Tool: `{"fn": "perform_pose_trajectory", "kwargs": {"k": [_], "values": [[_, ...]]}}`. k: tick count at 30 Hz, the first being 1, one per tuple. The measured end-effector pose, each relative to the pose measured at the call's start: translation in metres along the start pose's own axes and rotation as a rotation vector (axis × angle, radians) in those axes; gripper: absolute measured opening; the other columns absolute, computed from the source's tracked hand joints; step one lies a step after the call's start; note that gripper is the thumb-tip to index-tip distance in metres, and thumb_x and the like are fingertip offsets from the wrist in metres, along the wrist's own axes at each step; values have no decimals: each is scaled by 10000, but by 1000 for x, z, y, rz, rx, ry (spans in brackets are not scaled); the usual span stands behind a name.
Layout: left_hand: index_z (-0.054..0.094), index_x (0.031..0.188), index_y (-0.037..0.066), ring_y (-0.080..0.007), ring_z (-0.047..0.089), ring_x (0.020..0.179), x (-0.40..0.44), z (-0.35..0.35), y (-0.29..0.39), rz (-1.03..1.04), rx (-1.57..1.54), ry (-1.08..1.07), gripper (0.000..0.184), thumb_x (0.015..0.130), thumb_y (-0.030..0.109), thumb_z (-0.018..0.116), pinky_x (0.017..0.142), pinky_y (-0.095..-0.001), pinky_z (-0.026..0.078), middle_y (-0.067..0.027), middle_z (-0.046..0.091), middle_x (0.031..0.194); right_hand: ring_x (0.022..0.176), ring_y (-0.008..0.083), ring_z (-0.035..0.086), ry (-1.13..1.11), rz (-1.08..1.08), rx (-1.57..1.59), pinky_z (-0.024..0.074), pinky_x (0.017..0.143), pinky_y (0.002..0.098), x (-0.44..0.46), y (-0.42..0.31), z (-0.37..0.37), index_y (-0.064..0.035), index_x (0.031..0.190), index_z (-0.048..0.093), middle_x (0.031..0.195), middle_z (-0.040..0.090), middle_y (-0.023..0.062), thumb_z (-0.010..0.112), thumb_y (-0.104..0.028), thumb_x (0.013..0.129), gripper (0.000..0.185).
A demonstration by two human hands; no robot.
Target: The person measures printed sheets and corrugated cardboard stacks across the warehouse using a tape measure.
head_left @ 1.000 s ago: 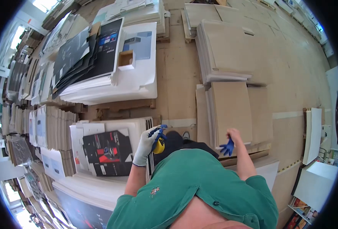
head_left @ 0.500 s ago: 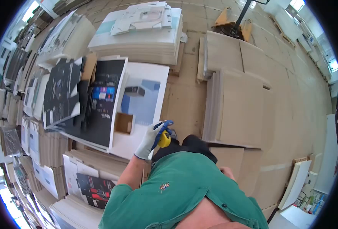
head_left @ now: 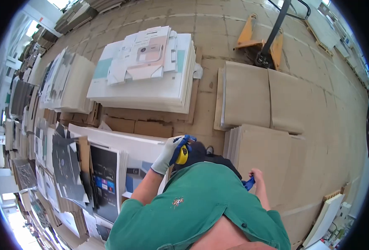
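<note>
My left hand (head_left: 167, 154), in a white glove with blue palm and fingers, is closed around a yellow tape measure (head_left: 182, 155) in front of my waist. Left of it lie sheets of printed cardboard (head_left: 106, 179), black and white with pictures on them. My right hand (head_left: 258, 177) is bare and closed on a crumpled blue piece that looks like a glove (head_left: 249, 183), at my right hip. A stack of plain brown cardboard (head_left: 263, 162) stands just ahead of that hand.
Ahead to the left is a pallet stack of white printed sheets (head_left: 138, 91). A second brown cardboard stack (head_left: 247, 93) lies ahead to the right, with an orange pallet jack (head_left: 261, 46) behind it. A floor aisle (head_left: 207, 96) runs between the stacks.
My view has tipped up and advanced along the aisle, so the stacks sit lower. My right hand has come out from beside my body with the blue glove. The left still holds the tape measure.
</note>
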State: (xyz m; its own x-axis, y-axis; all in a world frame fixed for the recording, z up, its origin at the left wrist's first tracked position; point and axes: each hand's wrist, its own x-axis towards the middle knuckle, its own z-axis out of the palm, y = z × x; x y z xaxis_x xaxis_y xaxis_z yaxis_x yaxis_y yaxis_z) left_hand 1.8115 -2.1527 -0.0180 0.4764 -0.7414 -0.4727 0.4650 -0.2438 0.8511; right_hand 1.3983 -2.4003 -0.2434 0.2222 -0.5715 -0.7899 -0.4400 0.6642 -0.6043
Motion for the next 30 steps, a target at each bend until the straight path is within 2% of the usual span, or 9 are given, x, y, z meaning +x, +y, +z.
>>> {"fn": "perform_pose_trajectory", "kwargs": {"k": [9,11,13,16,20,22,26,28,30], "values": [[613,1026,22,-145,546,526,199,-44,87,-233,-375,175,356,936,340,482,497,-262,459,-46,567,661,561,163,546,23,-50,123,477,544,283,182,-240,62,-18,913,576,722,594,92,595,-150,818,164],[622,1027,36,-140,546,527,258,-61,116,-249,-397,192,346,933,341,489,493,-271,467,-47,565,653,569,171,549,44,-46,168,480,557,291,221,-276,81,-19,888,581,712,593,90,600,-159,810,162],[617,1039,47,-147,545,521,317,-85,144,-219,-435,157,335,930,337,491,481,-285,473,-49,559,644,591,176,560,-113,9,-12,483,566,306,260,-316,90,-17,856,584,708,594,90,613,-174,798,169],[587,1101,70,-161,554,524,412,-98,210,-166,-453,251,316,913,315,520,475,-297,478,-53,548,635,568,173,559,21,43,-111,462,533,284,292,-420,134,-39,706,606,624,579,66,577,-157,748,128],[549,1155,87,-169,569,558,493,-93,289,-114,-349,229,314,896,265,550,480,-300,481,-63,565,694,618,170,573,4,-108,37,488,592,289,324,-533,193,-6,912,598,729,603,85,610,-187,813,207],[495,1244,60,-159,601,639,543,-72,320,-80,-339,107,394,892,224,557,520,-253,475,-44,591,769,630,153,575,-34,-323,159,487,598,268,324,-618,232,-4,991,592,758,607,78,601,-198,846,243],[453,1287,32,-155,630,749,629,-38,368,26,-36,-103,466,864,165,594,597,-255,502,-66,622,899,654,112,576,-155,-393,384,478,587,225,300,-764,315,-18,1035,579,788,610,60,568,-195,890,228],[414,1315,-2,-137,615,871,664,-9,397,160,279,-142,538,838,135,623,729,-266,504,-73,622,997,661,102,579,-309,-385,519,466,574,207,292,-823,351,-36,1039,581,804,616,56,552,-191,903,208],[410,1311,-10,-135,606,893,716,5,409,241,301,-230,539,834,121,624,769,-271,491,-78,619,1006,693,119,587,-416,-401,495,478,615,228,290,-874,382,-29,1045,579,796,613,64,571,-197,898,223]]}}
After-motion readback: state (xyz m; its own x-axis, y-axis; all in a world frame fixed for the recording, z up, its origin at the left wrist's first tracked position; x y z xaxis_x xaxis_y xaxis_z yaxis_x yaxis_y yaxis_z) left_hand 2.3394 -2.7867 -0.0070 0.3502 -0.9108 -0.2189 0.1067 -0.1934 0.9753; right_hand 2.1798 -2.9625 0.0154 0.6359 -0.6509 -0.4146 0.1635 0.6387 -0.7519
